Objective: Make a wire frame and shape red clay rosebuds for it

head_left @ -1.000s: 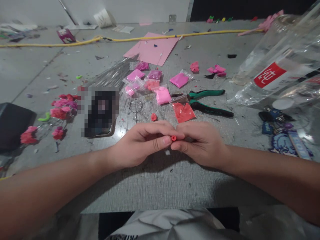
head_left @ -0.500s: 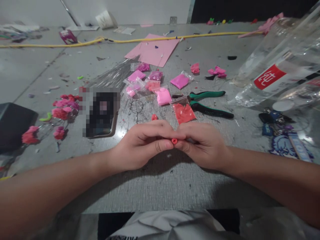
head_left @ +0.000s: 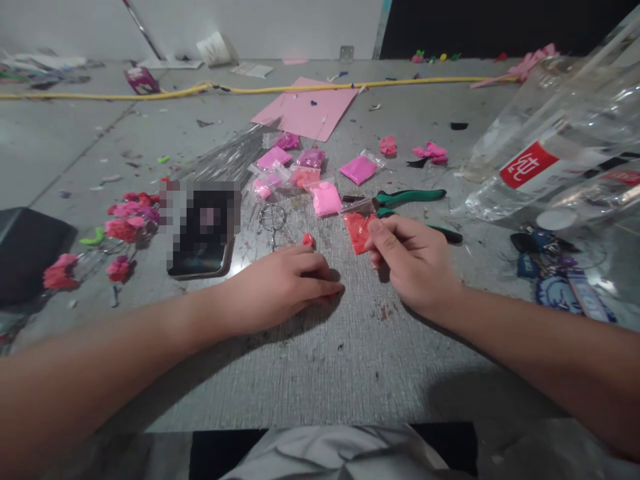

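My left hand (head_left: 287, 287) rests on the grey table with its fingers curled and its thumb reaching to the right. A reddish tint shows beneath its fingertips, but I cannot make out what lies there. Just beyond its knuckles sits a small red clay piece (head_left: 308, 239). My right hand (head_left: 415, 257) is closed in a pinch at the right edge of a packet of red clay (head_left: 356, 232). Its fingers hide part of that packet. Behind my right hand lie green-handled pliers (head_left: 413, 196), partly covered by it.
Several pink clay packets (head_left: 326, 199) lie ahead. To the left are a phone (head_left: 200, 233), clay flowers (head_left: 123, 228) and a dark box (head_left: 33, 250). A wire ring (head_left: 273, 217) is near the phone. Plastic bottles (head_left: 520, 177) and keychains (head_left: 555, 287) occupy the right.
My hands have parted from around the small red clay ring. The left has lowered onto the table; the right has moved to the red packet. The ring no longer shows clearly.
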A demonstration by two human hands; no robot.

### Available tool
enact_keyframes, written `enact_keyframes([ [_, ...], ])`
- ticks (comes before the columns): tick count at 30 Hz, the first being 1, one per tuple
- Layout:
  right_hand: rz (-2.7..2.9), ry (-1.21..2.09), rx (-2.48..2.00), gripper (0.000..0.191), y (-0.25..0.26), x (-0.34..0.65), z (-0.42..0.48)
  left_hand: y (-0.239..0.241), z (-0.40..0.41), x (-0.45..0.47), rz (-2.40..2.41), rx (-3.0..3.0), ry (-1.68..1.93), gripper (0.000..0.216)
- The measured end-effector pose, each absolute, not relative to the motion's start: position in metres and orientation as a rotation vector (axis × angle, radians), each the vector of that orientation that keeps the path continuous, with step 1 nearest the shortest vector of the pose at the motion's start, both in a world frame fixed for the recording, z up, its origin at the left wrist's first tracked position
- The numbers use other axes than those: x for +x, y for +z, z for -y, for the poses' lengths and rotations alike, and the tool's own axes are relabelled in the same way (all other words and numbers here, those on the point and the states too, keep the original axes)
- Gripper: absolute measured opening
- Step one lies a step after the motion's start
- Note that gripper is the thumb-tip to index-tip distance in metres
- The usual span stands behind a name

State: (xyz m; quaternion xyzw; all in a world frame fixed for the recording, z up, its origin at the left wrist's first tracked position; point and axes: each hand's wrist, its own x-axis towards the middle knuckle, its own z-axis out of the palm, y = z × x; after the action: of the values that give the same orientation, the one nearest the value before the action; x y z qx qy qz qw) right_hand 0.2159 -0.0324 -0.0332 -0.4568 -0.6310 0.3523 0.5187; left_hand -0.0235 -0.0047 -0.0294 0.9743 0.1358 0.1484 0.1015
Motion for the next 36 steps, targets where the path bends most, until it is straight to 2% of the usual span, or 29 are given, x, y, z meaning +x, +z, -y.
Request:
enact_keyframes([
  [5, 1.546, 0.859, -1.102, 0.043, -0.033, 0.218, 0.034, -0.026, 0.004, -0.026, -0.469, 2.807, 0.456, 0.027],
  [9, 1.544, 0.865, -1.091, 0.041, -0.035, 0.218, 0.033, -0.018, -0.001, -0.029, -0.803, 2.699, 0.722, 0.02],
  [11, 1.555, 0.853, -1.097, 0.041, -0.037, 0.218, 0.032, -0.018, -0.004, -0.029, -1.092, 2.684, 0.774, 0.025],
  [14, 1.586, 0.831, -1.091, 0.04, -0.038, 0.218, 0.033, -0.025, -0.008, -0.028, -1.281, 2.714, 0.638, 0.043],
  [17, 1.638, 0.792, -1.074, 0.039, -0.036, 0.218, 0.035, -0.032, -0.012, -0.028, -1.246, 2.715, 0.574, 0.035],
  [21, 1.766, 0.696, -1.047, 0.034, -0.031, 0.216, 0.036, -0.029, -0.008, -0.025, -1.179, 2.602, 0.775, 0.026],
  [26, 1.977, 0.461, -0.921, 0.003, -0.031, 0.212, 0.036, -0.02, 0.01, -0.016, -1.005, 2.219, 0.806, 0.023],
  [31, 2.053, 0.404, -0.839, 0.003, -0.032, 0.211, 0.036, -0.022, 0.018, -0.011, -0.916, 2.001, 0.848, 0.023],
  [36, 2.064, 0.382, -0.867, 0.005, -0.034, 0.21, 0.035, -0.021, 0.017, -0.012, -0.948, 2.153, 0.819, 0.017],
])
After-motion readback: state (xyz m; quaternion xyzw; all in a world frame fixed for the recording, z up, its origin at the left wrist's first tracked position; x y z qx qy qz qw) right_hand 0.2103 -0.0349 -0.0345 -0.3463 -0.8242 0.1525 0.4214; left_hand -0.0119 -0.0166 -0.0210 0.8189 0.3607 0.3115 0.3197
